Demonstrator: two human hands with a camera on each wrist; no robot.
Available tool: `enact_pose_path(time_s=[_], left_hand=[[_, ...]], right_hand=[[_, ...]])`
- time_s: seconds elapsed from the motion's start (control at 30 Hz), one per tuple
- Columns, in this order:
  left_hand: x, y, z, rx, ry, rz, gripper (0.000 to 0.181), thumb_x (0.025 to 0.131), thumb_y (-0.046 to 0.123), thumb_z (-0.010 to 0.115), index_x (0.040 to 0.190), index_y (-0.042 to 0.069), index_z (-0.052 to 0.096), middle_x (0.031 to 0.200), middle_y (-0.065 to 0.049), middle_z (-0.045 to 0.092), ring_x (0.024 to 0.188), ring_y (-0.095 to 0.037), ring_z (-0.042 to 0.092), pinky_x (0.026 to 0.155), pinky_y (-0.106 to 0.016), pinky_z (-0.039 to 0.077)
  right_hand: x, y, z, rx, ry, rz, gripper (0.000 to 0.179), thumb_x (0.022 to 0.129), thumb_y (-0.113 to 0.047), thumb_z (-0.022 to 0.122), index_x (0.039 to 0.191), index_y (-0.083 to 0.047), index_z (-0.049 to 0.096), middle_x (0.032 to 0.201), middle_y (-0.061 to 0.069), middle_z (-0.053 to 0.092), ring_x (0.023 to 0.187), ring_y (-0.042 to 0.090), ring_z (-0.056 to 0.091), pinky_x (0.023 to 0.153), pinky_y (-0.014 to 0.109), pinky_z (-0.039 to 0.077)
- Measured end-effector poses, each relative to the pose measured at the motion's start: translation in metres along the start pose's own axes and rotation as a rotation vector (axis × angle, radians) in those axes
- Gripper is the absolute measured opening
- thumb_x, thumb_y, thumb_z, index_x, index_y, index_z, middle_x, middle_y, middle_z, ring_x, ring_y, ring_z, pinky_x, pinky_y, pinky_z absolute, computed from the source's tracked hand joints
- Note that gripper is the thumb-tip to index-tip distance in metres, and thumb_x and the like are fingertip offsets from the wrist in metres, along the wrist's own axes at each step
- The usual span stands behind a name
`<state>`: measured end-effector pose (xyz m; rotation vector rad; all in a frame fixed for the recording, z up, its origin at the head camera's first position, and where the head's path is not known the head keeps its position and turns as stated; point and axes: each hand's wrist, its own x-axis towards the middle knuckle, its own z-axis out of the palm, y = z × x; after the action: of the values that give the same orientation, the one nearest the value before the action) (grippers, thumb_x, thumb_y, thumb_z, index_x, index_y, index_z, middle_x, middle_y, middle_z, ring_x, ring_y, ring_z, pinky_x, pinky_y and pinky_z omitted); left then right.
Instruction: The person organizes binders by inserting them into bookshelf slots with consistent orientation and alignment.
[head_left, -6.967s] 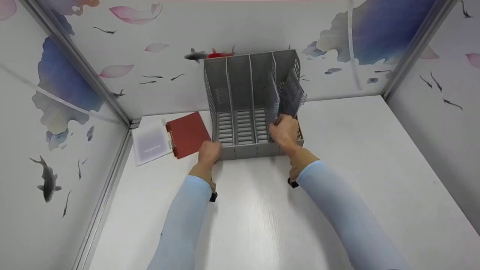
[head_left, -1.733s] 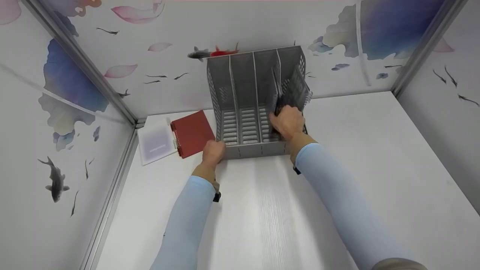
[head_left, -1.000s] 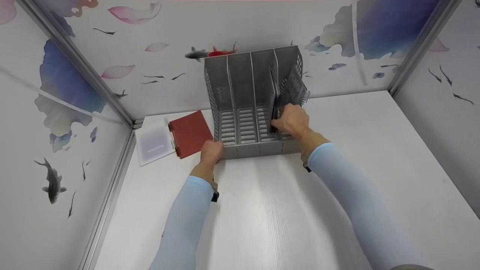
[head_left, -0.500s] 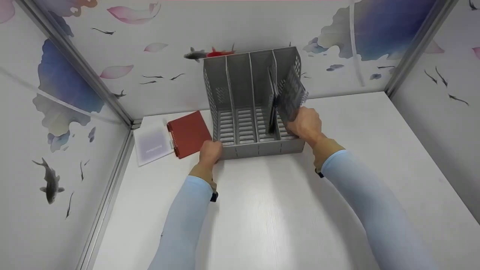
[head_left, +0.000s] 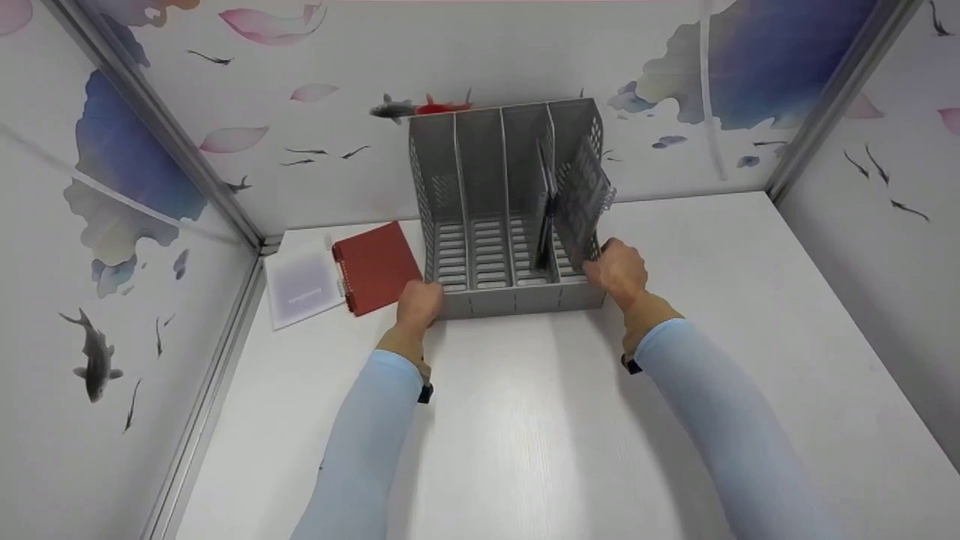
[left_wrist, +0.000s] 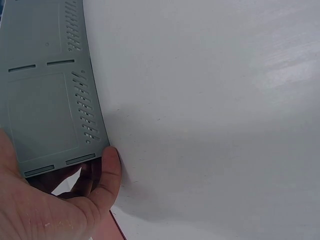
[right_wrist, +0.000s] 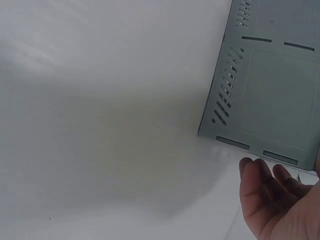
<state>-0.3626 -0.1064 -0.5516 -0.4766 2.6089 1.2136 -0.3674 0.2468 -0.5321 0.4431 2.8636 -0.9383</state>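
Note:
A grey file organizer (head_left: pixel 517 301) with several upright compartments stands at the back of the white table. My left hand (head_left: pixel 420 301) grips its front left corner, and in the left wrist view the fingers (left_wrist: pixel 111 172) curl round its end. My right hand (head_left: pixel 619 271) is at the front right corner. In the right wrist view its loosely bent fingers (right_wrist: pixel 252 185) lie just off the organizer's end, while the thumb is mostly hidden. A dark thin notebook (head_left: pixel 541 217) stands in the third compartment from the left. A grey spiral notebook (head_left: pixel 581 199) leans in the rightmost one.
Left of the organizer lie a red spiral notebook (head_left: pixel 377 268) and a pale notebook with a lilac cover (head_left: pixel 301 289), close to the left hand. Printed wall panels (head_left: pixel 337 180) enclose the table (head_left: pixel 510 450) at the back and sides.
My right hand has left the compartments, moved right past the spiral notebook and come down to the organizer's front right corner. The dark notebook stays in the third compartment. My left hand stays put.

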Motion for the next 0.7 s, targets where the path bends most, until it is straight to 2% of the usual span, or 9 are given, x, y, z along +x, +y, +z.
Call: enact_pose_path(time_s=[0.1, 0.3, 0.43, 0.53, 0.7], left_hand=[[0.0006, 0.0001, 0.001, 0.0, -0.007, -0.007, 0.04, 0.111, 0.024, 0.043, 0.124, 0.001, 0.073, 0.107, -0.006, 0.063, 0.099, -0.024, 0.06, 0.082, -0.036, 0.053], [0.0006, 0.0025, -0.0015, -0.004, -0.015, -0.016, 0.036, 0.111, 0.026, 0.043, 0.118, 0.004, 0.072, 0.101, -0.004, 0.058, 0.098, -0.024, 0.058, 0.084, -0.037, 0.051], [-0.0002, 0.0022, -0.0027, 0.01, -0.009, -0.009, 0.033, 0.11, 0.026, 0.043, 0.111, 0.006, 0.07, 0.095, -0.003, 0.055, 0.091, -0.023, 0.057, 0.078, -0.036, 0.05], [-0.0007, 0.0013, -0.0025, 0.028, -0.002, -0.011, 0.034, 0.11, 0.027, 0.044, 0.111, 0.006, 0.071, 0.095, -0.004, 0.057, 0.089, -0.023, 0.058, 0.075, -0.035, 0.051], [-0.0009, 0.0002, -0.0016, 0.067, 0.009, -0.002, 0.04, 0.11, 0.029, 0.047, 0.125, 0.003, 0.073, 0.11, -0.008, 0.069, 0.098, -0.024, 0.061, 0.086, -0.039, 0.055]], right_hand=[[-0.0001, 0.0019, 0.0015, 0.007, -0.048, 0.026, 0.06, 0.102, -0.032, 0.058, 0.15, 0.004, 0.059, 0.147, 0.028, 0.07, 0.131, 0.046, 0.07, 0.109, 0.06, 0.058], [0.0004, 0.002, 0.0008, 0.112, -0.124, 0.086, 0.061, 0.105, -0.026, 0.048, 0.159, 0.002, 0.055, 0.151, 0.026, 0.067, 0.121, 0.037, 0.068, 0.096, 0.046, 0.062], [0.0005, -0.0017, 0.0016, 0.114, -0.12, 0.123, 0.056, 0.106, -0.025, 0.05, 0.154, 0.002, 0.06, 0.145, 0.024, 0.071, 0.113, 0.034, 0.07, 0.084, 0.039, 0.063], [-0.0001, -0.0046, 0.0023, 0.088, -0.107, 0.143, 0.051, 0.107, -0.026, 0.053, 0.147, 0.004, 0.064, 0.139, 0.023, 0.074, 0.111, 0.033, 0.072, 0.079, 0.036, 0.061], [-0.0041, -0.0058, 0.0023, 0.074, -0.099, 0.153, 0.044, 0.108, -0.025, 0.055, 0.14, 0.004, 0.066, 0.133, 0.022, 0.075, 0.108, 0.034, 0.071, 0.079, 0.039, 0.061]])
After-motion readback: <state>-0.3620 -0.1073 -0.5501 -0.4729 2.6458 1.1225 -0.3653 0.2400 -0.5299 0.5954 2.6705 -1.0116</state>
